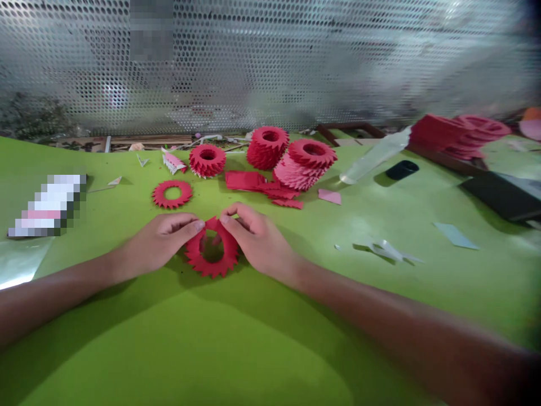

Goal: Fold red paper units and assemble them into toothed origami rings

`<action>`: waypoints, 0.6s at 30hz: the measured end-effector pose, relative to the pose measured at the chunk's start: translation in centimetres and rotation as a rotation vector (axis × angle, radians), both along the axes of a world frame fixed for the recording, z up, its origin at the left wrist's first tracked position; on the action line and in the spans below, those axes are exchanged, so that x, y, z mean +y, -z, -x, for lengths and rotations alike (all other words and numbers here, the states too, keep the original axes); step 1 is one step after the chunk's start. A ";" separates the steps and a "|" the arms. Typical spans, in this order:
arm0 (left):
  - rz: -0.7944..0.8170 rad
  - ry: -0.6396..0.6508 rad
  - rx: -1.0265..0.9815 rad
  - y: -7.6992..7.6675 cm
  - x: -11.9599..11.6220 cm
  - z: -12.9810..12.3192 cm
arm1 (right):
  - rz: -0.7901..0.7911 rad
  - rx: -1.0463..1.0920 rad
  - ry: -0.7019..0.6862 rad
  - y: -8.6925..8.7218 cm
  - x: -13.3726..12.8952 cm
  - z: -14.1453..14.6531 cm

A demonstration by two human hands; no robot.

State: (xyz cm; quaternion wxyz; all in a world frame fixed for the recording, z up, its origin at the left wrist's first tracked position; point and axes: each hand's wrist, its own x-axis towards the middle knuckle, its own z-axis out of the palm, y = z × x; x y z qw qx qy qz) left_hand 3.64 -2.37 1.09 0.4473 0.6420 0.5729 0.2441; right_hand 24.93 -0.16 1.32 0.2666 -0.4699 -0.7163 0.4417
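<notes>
Red toothed paper ring (213,269) at mid-worktop (211,344), nearer than a second toothed ring (185,194). Left hand (167,239) and right hand (264,239) just apart, each pinching its far edge between thumb and fingers; contact of near edge with worktop: cannot tell. Judged: very light, mildly stiff, low slip, easily creased; sections might part if tugged. Suggested hold: gentle pinch on the band, off the tooth tips.

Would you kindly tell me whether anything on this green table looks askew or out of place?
Slightly: several red paper strips lie jumbled in front of the red-topped pink stack, overlapping at angles, and a pink scrap lies loose to their right. Nothing appears spilled.
</notes>
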 end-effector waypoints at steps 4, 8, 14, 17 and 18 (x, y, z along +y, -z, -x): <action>-0.115 0.052 0.046 0.1 0.0 -0.2 | 0.001 -0.053 -0.105 -0.2 0.0 -0.1; -0.127 0.064 -0.011 -0.1 0.0 -0.4 | -0.047 -0.061 -0.149 -0.2 0.1 -0.2; -0.053 0.050 -0.125 0.3 0.3 0.0 | 0.012 -0.004 -0.075 0.1 0.3 -0.3; -0.058 0.049 -0.106 0.5 0.4 0.2 | 0.022 0.048 -0.043 0.3 0.3 -0.3; -0.067 0.053 -0.087 0.5 0.4 0.3 | 0.019 0.055 -0.047 0.4 0.3 -0.3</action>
